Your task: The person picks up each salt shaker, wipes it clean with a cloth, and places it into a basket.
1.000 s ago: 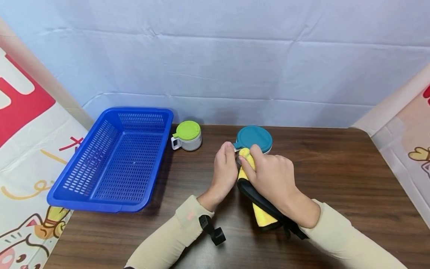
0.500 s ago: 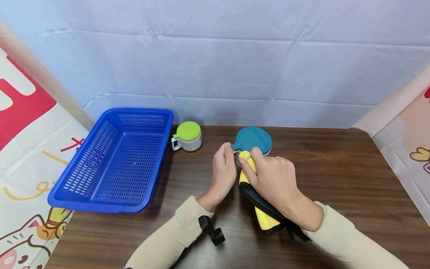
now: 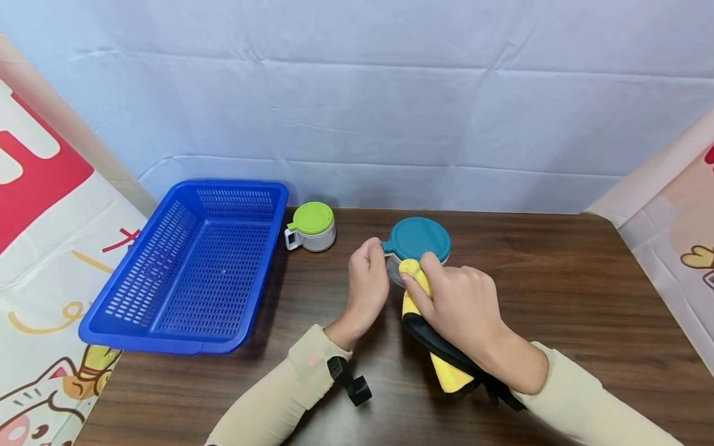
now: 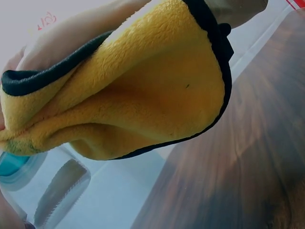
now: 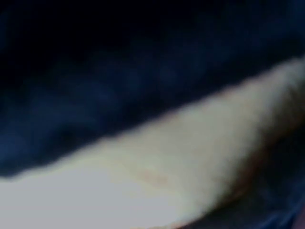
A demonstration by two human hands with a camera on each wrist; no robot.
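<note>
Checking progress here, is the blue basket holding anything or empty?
Empty: the blue basket shows only its bare mesh floor in the head view.

the right wrist view is almost wholly blurred, with the lens very close to something. a dark blue-black mass fills the upper half and runs down the left side. below it a pale, cream-yellow band crosses from lower left to upper right, soft-edged and with no texture to read. at the lower left the band fades into a lighter grey-white patch. a darker area sits in the bottom right corner. what any of these are cannot be told from here.
</note>
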